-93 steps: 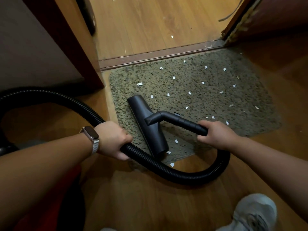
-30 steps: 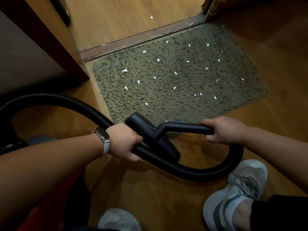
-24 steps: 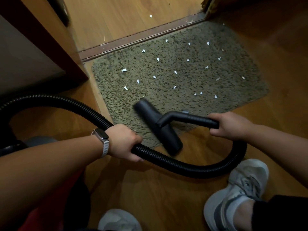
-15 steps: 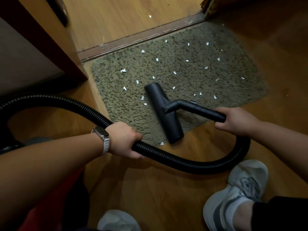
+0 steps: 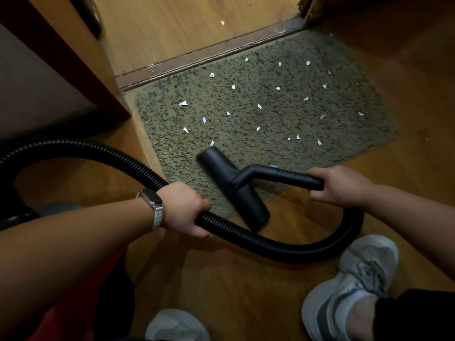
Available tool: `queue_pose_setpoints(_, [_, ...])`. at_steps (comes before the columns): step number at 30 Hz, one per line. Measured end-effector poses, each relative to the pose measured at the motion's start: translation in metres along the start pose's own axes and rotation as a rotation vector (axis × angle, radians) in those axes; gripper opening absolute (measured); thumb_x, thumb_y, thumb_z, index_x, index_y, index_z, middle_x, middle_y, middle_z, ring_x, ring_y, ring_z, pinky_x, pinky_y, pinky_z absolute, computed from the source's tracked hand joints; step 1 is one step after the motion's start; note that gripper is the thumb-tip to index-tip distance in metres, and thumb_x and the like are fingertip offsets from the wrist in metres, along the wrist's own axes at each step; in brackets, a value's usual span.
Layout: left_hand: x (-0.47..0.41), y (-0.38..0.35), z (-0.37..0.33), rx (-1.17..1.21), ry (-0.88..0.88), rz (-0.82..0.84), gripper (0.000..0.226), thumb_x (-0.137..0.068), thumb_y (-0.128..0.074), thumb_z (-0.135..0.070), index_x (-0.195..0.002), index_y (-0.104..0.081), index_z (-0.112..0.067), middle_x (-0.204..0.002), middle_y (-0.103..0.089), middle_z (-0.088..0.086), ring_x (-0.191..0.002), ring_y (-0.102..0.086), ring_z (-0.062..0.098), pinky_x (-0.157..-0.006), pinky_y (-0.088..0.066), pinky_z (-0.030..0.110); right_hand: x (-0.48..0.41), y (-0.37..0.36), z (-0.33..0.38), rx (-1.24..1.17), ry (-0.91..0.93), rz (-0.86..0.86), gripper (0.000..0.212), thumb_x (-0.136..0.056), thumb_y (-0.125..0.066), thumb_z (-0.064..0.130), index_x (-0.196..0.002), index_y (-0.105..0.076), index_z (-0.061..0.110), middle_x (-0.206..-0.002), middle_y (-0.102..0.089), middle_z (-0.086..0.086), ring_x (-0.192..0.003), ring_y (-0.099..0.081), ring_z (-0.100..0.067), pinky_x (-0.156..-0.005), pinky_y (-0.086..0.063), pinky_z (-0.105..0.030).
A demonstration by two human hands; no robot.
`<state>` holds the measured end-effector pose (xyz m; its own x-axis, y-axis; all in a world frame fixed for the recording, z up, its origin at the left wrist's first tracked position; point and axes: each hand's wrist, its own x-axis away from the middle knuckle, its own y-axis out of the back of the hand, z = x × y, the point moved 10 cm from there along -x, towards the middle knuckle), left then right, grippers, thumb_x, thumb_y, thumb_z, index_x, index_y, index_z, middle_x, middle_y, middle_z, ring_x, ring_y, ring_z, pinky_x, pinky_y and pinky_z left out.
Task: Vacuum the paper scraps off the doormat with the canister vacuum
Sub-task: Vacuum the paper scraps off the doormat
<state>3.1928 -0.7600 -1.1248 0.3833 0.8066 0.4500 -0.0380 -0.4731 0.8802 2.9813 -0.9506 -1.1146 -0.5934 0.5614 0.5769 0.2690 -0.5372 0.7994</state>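
A grey-green shaggy doormat (image 5: 320,70) lies on the wooden floor by a door threshold, with several white paper scraps (image 5: 183,103) scattered over it. The black vacuum floor nozzle (image 5: 221,173) rests slanted over the mat's near-left corner, its lower end on the bare floor. My right hand (image 5: 337,187) grips the black wand handle (image 5: 283,178) behind the nozzle. My left hand (image 5: 184,209) grips the ribbed black hose (image 5: 283,247), which loops under the nozzle to the handle. The canister (image 5: 14,215) is mostly hidden at the left edge.
A dark wooden door frame and wall (image 5: 81,77) stand to the left of the mat. A brown threshold strip (image 5: 209,55) runs behind the mat, with one scrap (image 5: 222,23) on the floor beyond. My grey sneakers (image 5: 354,279) stand near the hose loop.
Over the last second the nozzle was pushed forward onto the mat among the scraps, then pulled back toward me to the near-left corner. Both hands kept their grip.
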Motion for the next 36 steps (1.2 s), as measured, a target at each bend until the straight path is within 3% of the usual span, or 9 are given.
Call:
queue_pose_setpoints(4, [0.001,0.008,0.000,0.026,0.012,0.005,0.060,-0.079,-0.043,-0.082,-0.093,-0.057,-0.025,-0.069,-0.053,-0.008,-0.073,-0.065,0.019,-0.067,-0.055,0.033,0.001,0.013,-0.024,-0.097,-0.107,-0.085,0.035,-0.081,-0.072,0.033,-0.115,-0.064,0.031,-0.075,-0.061,0.006,-0.070,-0.057,-0.018,-0.058,-0.040,-0.029])
queue_pose_setpoints(8, [0.001,0.010,0.000,0.032,0.003,0.009,0.058,-0.080,-0.043,-0.082,-0.093,-0.056,-0.026,-0.065,-0.044,-0.010,-0.072,-0.064,0.018,-0.066,-0.054,0.032,-0.001,0.016,-0.018,-0.138,-0.092,-0.096,0.034,-0.080,-0.072,0.032,-0.114,-0.064,0.031,-0.077,-0.064,0.005,-0.071,-0.059,-0.017,-0.060,-0.042,-0.029])
queue_pose_setpoints(13, [0.005,0.002,-0.001,-0.022,-0.026,0.005,0.064,-0.078,-0.039,-0.083,-0.097,-0.058,-0.025,-0.080,-0.065,-0.004,-0.074,-0.066,0.021,-0.065,-0.053,0.031,-0.004,0.001,0.026,-0.022,0.044,-0.012,0.030,-0.081,-0.068,0.038,-0.110,-0.060,0.038,-0.078,-0.061,0.009,-0.075,-0.059,-0.018,-0.060,-0.039,-0.027])
queue_pose_setpoints(18, [0.008,-0.001,-0.004,-0.017,-0.037,0.023,0.058,-0.081,-0.044,-0.080,-0.095,-0.059,-0.025,-0.083,-0.066,-0.004,-0.076,-0.066,0.020,-0.063,-0.045,0.028,-0.004,-0.013,0.044,0.051,0.149,0.064,0.020,-0.082,-0.065,0.039,-0.098,-0.054,0.035,-0.074,-0.060,0.009,-0.070,-0.057,-0.015,-0.057,-0.038,-0.029])
queue_pose_setpoints(22, [0.005,0.001,-0.002,0.002,-0.014,-0.013,0.064,-0.078,-0.039,-0.084,-0.092,-0.057,-0.025,-0.079,-0.065,-0.004,-0.072,-0.066,0.022,-0.066,-0.055,0.033,-0.001,-0.007,0.018,0.040,0.094,0.090,0.026,-0.080,-0.068,0.037,-0.103,-0.058,0.039,-0.070,-0.060,0.010,-0.065,-0.058,-0.012,-0.058,-0.044,-0.029])
queue_pose_setpoints(28, [-0.001,0.011,0.003,0.025,0.016,-0.076,0.062,-0.078,-0.040,-0.084,-0.090,-0.056,-0.025,-0.078,-0.066,-0.003,-0.072,-0.066,0.022,-0.066,-0.056,0.034,0.005,0.011,-0.019,0.010,-0.023,0.011,0.044,-0.080,-0.073,0.035,-0.122,-0.062,0.034,-0.070,-0.055,0.014,-0.067,-0.054,-0.013,-0.053,-0.032,-0.018])
queue_pose_setpoints(30, [-0.001,0.013,0.002,0.029,0.010,-0.092,0.062,-0.078,-0.040,-0.084,-0.089,-0.056,-0.025,-0.079,-0.066,-0.003,-0.072,-0.066,0.021,-0.066,-0.056,0.034,0.006,0.014,-0.021,-0.004,-0.041,-0.006,0.048,-0.080,-0.073,0.034,-0.127,-0.062,0.032,-0.077,-0.058,0.010,-0.071,-0.054,-0.014,-0.057,-0.035,-0.022])
queue_pose_setpoints(36, [0.004,0.005,0.002,-0.005,-0.033,-0.068,0.067,-0.075,-0.034,-0.086,-0.092,-0.056,-0.026,-0.080,-0.065,-0.004,-0.072,-0.065,0.021,-0.066,-0.056,0.033,-0.002,0.021,0.020,-0.043,0.005,-0.027,0.031,-0.081,-0.070,0.036,-0.111,-0.062,0.033,-0.076,-0.063,0.007,-0.068,-0.059,-0.015,-0.060,-0.046,-0.030])
